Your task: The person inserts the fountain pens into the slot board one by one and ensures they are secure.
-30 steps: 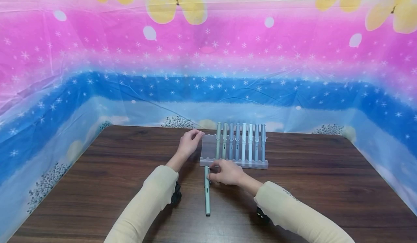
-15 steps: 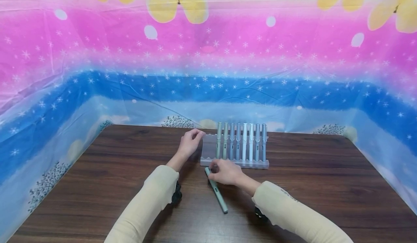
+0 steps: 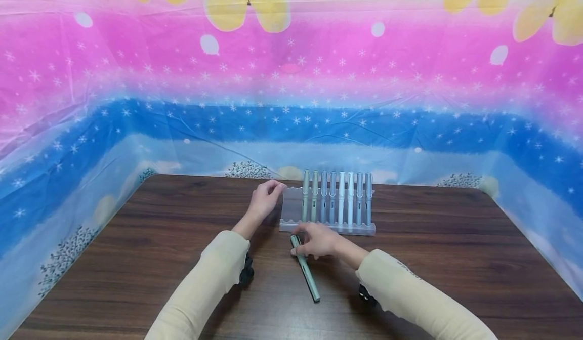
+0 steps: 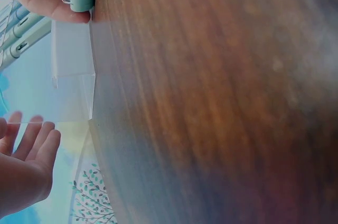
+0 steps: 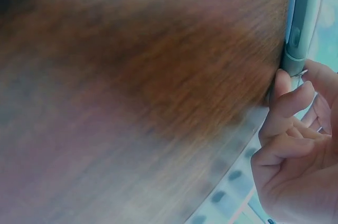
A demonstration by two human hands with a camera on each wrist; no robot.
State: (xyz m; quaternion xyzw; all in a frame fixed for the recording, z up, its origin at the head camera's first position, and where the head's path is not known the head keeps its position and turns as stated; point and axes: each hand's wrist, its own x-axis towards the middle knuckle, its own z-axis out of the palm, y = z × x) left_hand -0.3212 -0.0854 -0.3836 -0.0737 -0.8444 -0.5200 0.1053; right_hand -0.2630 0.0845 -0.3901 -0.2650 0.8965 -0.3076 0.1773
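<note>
A green pen (image 3: 308,277) with a clip lies slanted at the middle of the table, its near end toward the right. My right hand (image 3: 319,241) pinches it by its far, capped end, just in front of the clear plastic pen rack (image 3: 291,204). In the right wrist view the thumb and fingers (image 5: 282,84) meet the pen (image 5: 307,18) around the clip. At the rack's upper left corner, my left hand (image 3: 265,199) pinches the edge between thumb and fingers. The left wrist view shows this hand (image 4: 31,166) at the transparent side panel.
Several capped pens (image 3: 341,198) stand side by side in the rack, in green, blue-grey and white shades. They fill its middle and right slots. The brown wooden table (image 3: 182,218) runs back to a colourful printed cloth (image 3: 291,122) on three sides.
The pen's near end has swung to the right, so the pen now lies slanted instead of straight. My right hand has shifted its fingers on it slightly. The left hand stays at the rack.
</note>
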